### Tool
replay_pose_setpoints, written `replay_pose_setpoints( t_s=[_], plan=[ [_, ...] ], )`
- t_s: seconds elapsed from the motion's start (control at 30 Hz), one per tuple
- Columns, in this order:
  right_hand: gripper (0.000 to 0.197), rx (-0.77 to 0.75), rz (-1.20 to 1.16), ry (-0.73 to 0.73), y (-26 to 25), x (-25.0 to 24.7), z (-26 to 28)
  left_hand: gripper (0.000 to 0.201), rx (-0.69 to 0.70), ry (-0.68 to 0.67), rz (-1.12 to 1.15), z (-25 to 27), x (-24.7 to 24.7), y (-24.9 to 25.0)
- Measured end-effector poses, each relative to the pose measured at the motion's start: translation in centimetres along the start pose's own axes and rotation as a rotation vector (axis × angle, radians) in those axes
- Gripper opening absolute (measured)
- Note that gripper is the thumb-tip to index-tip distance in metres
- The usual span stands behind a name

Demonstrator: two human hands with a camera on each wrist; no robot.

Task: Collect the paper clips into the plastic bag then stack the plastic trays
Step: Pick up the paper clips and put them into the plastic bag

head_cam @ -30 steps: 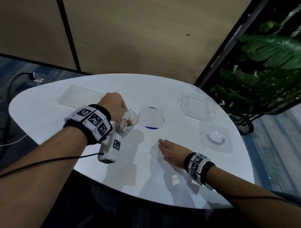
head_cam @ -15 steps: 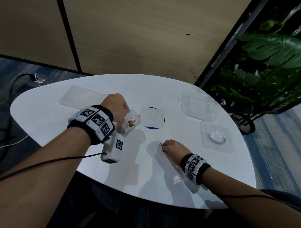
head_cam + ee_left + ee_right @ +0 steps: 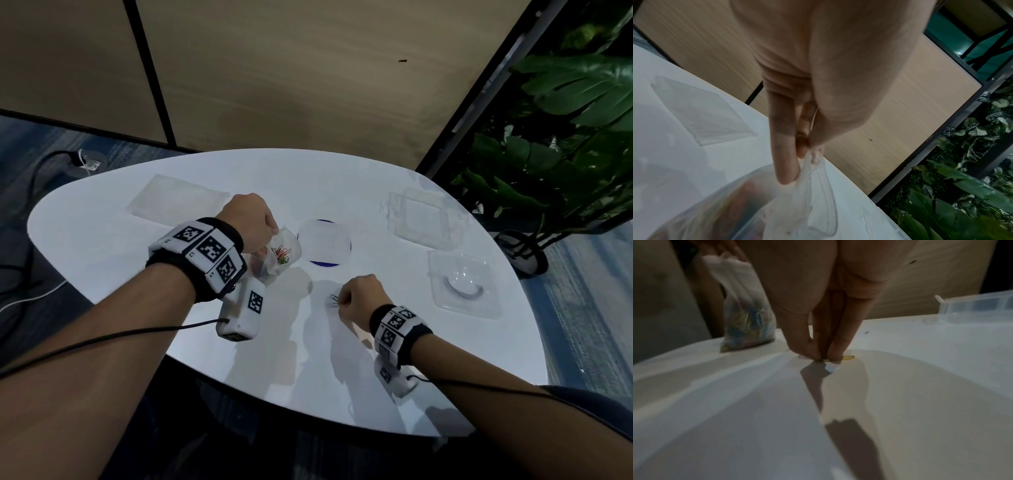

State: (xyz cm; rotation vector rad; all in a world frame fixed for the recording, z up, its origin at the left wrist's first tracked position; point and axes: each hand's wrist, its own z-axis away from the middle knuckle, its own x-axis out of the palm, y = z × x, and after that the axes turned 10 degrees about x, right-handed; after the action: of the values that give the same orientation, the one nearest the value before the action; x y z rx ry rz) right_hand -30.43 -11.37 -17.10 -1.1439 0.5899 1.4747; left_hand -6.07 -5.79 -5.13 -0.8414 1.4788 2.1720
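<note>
Clear plastic bag [image 3: 282,253], centre-left, hangs pinched at its mouth by the left hand [image 3: 248,222] for filling; the right hand [image 3: 359,298] pinches a paper clip [image 3: 334,298] off the desk [image 3: 102,246].

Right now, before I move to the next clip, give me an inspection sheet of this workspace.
Surface: white table, glossy.
Job's things: plastic bag holding coloured clips; paper clip on the table; three clear trays, unstacked.
Clutter: flat clear sheet.
Grips: left hand holds the bag's top; right hand pinches the clip.
Cables: wrist leads; floor cords.
Surroundings: wood panels, plants.
</note>
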Motion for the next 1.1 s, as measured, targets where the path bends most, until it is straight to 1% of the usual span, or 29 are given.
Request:
replay_pose_setpoints(
  t_s=[0.1, 0.23, 0.3, 0.37, 0.47, 0.5, 0.57, 0.63, 0.7, 0.73, 0.8, 0.87, 0.93, 1.0, 1.1],
  plan=[
    [0.018, 0.047, -0.107, -0.033, -0.6, -0.6, -0.4, 0.023, 0.004, -0.005, -0.015, 0.0, 0.2, 0.1],
    [0.021, 0.029, -0.121, -0.083, -0.7, -1.3, -1.0, 0.022, 0.008, -0.009, -0.016, 0.0, 0.2, 0.0],
    [0.014, 0.001, -0.164, -0.077, -0.8, -1.4, -0.9, 0.023, 0.012, -0.007, -0.012, 0.0, 0.0, -0.1],
    [0.008, -0.043, -0.154, -0.032, -1.1, -1.0, -0.3, 0.022, 0.016, -0.003, -0.002, 0.0, -0.1, -0.1],
    [0.035, -0.089, -0.003, 0.013, -2.5, 0.8, 1.4, 0.021, 0.009, -0.011, 0.002, 0.1, -0.3, -0.1],
    [0.034, -0.135, 0.017, 0.032, -3.1, 1.7, 2.1, 0.022, 0.01, -0.013, 0.0, 0.1, -0.2, -0.1],
    [0.025, -0.242, 0.069, 0.036, -4.2, 3.5, 3.7, 0.023, 0.016, -0.016, -0.005, 0.2, -0.2, -0.1],
    [0.027, -0.33, 0.13, 0.019, -4.8, 5.0, 4.7, 0.023, 0.017, -0.017, 0.0, 0.3, -0.2, -0.1],
    [0.016, -0.395, 0.163, 0.026, -5.0, 5.6, 4.8, 0.023, 0.014, -0.016, 0.001, 0.4, -0.3, -0.1],
    [0.015, -0.403, 0.185, 0.02, -5.1, 5.6, 4.6, 0.022, 0.011, -0.012, 0.001, 0.5, -0.4, -0.1],
    [0.02, -0.371, 0.173, 0.008, -5.2, 5.1, 4.2, 0.022, 0.007, -0.01, 0.0, 0.6, -0.4, 0.0],
    [0.025, -0.265, 0.098, -0.023, -5.3, 4.3, 3.9, 0.021, 0.005, -0.014, -0.005, 0.7, -0.4, 0.0],
    [0.023, -0.181, 0.042, -0.039, -5.2, 3.8, 3.8, 0.02, 0.003, -0.016, -0.007, 0.8, -0.4, 0.0],
    [0.024, -0.174, 0.09, -0.061, -5.0, 3.3, 3.7, 0.02, 0.002, -0.017, -0.009, 0.8, -0.4, -0.1],
    [0.024, -0.222, 0.271, -0.101, -5.0, 2.5, 3.2, 0.02, -0.001, -0.021, -0.013, 0.9, -0.5, -0.1]
  ],
)
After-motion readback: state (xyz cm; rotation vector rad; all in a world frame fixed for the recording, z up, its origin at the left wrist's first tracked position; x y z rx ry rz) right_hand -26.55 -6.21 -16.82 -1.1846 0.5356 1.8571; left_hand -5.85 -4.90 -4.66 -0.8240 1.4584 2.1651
